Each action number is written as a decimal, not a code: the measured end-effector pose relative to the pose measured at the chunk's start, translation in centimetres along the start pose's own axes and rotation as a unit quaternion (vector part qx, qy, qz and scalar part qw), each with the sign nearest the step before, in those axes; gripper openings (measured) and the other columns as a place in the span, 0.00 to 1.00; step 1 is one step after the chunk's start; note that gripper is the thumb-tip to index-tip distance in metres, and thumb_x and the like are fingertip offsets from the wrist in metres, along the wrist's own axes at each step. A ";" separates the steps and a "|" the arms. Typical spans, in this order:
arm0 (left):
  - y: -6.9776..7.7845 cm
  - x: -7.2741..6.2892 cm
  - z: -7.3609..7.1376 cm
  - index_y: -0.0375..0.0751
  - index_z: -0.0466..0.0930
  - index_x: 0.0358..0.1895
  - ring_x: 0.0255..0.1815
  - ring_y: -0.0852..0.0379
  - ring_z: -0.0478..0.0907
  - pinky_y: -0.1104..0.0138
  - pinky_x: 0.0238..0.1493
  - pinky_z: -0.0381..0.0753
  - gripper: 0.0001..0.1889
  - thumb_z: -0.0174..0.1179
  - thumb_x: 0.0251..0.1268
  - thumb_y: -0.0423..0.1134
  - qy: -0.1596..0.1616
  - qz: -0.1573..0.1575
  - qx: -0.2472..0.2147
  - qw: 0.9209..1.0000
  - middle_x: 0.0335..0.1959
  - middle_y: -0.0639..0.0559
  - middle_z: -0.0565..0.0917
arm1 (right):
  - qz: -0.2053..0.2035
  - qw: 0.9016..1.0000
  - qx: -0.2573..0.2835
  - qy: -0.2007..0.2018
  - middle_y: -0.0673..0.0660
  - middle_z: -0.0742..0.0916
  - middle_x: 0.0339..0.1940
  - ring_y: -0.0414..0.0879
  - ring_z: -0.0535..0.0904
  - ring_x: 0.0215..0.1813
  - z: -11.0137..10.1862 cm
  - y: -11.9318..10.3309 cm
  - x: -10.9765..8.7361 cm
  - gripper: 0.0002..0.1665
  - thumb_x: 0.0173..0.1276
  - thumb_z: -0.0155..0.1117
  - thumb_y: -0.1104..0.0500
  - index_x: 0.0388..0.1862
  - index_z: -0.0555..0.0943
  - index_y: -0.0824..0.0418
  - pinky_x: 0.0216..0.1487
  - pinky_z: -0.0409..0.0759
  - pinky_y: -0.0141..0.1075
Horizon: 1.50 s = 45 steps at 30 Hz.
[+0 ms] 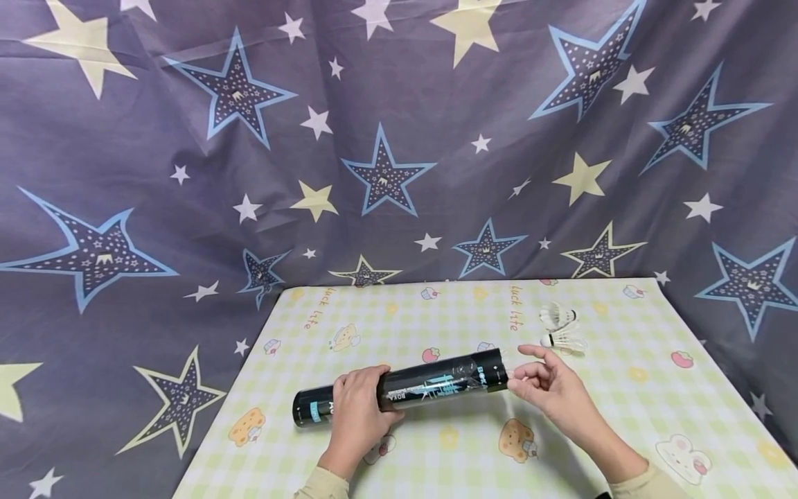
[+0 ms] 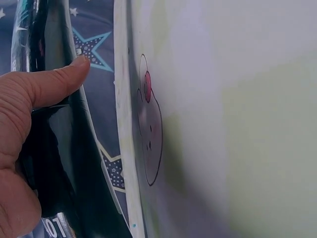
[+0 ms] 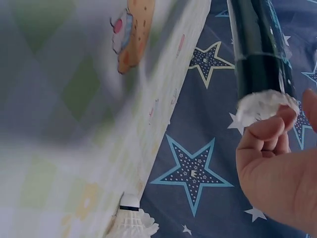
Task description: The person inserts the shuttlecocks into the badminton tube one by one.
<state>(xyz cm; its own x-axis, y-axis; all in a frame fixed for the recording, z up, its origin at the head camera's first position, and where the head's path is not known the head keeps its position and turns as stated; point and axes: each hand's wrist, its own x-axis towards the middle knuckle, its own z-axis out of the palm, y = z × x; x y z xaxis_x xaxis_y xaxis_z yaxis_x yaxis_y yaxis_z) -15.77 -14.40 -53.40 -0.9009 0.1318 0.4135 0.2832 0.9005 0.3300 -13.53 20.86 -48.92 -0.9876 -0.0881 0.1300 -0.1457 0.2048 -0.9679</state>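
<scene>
A black shuttlecock tube (image 1: 436, 381) is held above the table, its right end tilted a little upward. My left hand (image 1: 358, 412) grips it near the left end; in the left wrist view the thumb (image 2: 59, 84) lies across the dark wall. White feathers of a shuttlecock (image 3: 255, 109) stick out of the tube's right mouth, while the rest is hidden inside. With thumb and fingertips, my right hand (image 1: 555, 388) pinches the edge of those feathers.
Two white shuttlecocks (image 1: 567, 338) lie close together toward the back right of the table. A pale checked cloth (image 1: 598, 402) with cartoon prints covers the tabletop. Behind it hangs a dark star-patterned curtain (image 1: 424, 90).
</scene>
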 end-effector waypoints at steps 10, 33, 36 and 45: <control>0.7 -0.1 0.1 0.52 0.83 0.62 0.60 0.49 0.83 0.48 0.68 0.71 0.47 0.93 0.27 0.50 0.003 0.011 -0.013 1.000 0.58 0.54 0.90 | 0.014 0.999 -0.025 0.027 0.42 0.86 0.30 0.34 0.73 0.32 1.3 0.0 -0.2 0.43 0.60 0.83 0.63 0.72 0.72 0.65 0.34 0.75 0.28; 0.6 -0.2 0.2 0.52 0.84 0.61 0.59 0.49 0.84 0.49 0.68 0.71 0.48 0.94 0.24 0.50 0.016 0.022 -0.005 1.000 0.57 0.54 0.90 | -0.046 0.998 -0.007 -0.032 0.59 0.94 0.42 0.33 0.81 0.43 1.8 0.5 -0.8 0.36 0.78 0.66 0.63 0.78 0.63 0.69 0.52 0.69 0.23; 0.6 -0.3 0.2 0.51 0.84 0.61 0.59 0.49 0.84 0.49 0.67 0.71 0.48 0.94 0.24 0.50 0.017 0.023 -0.003 1.000 0.57 0.54 0.90 | -0.035 0.999 -0.004 -0.034 0.59 0.94 0.42 0.33 0.81 0.42 1.7 0.5 -0.9 0.37 0.78 0.67 0.62 0.79 0.63 0.68 0.49 0.70 0.25; 0.7 -0.4 0.4 0.51 0.84 0.60 0.58 0.50 0.84 0.49 0.67 0.71 0.48 0.94 0.22 0.48 0.018 0.025 -0.010 0.999 0.56 0.54 0.91 | -0.024 0.997 0.011 -0.077 0.64 0.93 0.52 0.34 0.84 0.55 1.3 0.3 -1.2 0.39 0.81 0.63 0.61 0.83 0.58 0.67 0.56 0.77 0.23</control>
<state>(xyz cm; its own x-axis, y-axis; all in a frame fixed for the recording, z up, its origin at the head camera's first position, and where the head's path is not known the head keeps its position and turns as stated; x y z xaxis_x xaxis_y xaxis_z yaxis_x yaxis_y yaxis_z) -15.34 -13.70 -53.66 -0.8727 0.1611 0.4609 0.3347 0.8846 0.3247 -12.29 19.75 -49.62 -0.9588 -0.2457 0.1429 -0.1887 0.1746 -0.9664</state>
